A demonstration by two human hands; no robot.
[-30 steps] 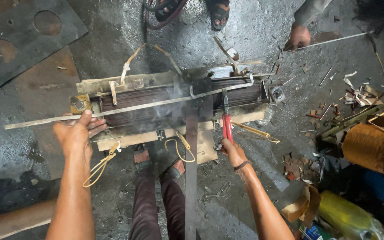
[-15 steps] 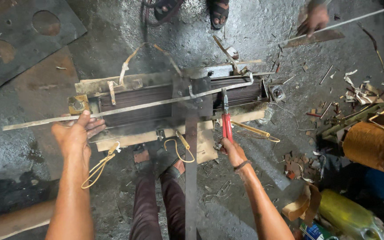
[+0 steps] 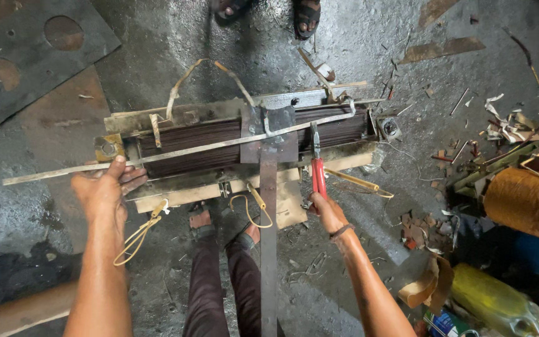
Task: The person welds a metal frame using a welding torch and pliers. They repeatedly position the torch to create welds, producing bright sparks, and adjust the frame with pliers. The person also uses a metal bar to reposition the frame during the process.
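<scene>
A long laminated metal core (image 3: 219,140) lies on the concrete floor in front of me, framed by metal brackets and wooden strips. My left hand (image 3: 104,190) grips a long thin metal strip (image 3: 51,173) that runs diagonally across the core's top. My right hand (image 3: 329,212) is shut on red-handled pliers (image 3: 317,168), whose jaws touch the core near its right end. A flat steel bar (image 3: 268,237) runs from the core's middle toward me, between my feet.
Another person's sandalled feet (image 3: 263,9) stand beyond the core. A perforated steel plate (image 3: 26,56) lies at far left. A coil of copper-coloured wire (image 3: 522,196), scrap pieces and a yellow bottle (image 3: 494,299) crowd the right side.
The other person's hand and the long rod it held at upper right have gone out of view. My hands keep their grips on the strip and pliers.
</scene>
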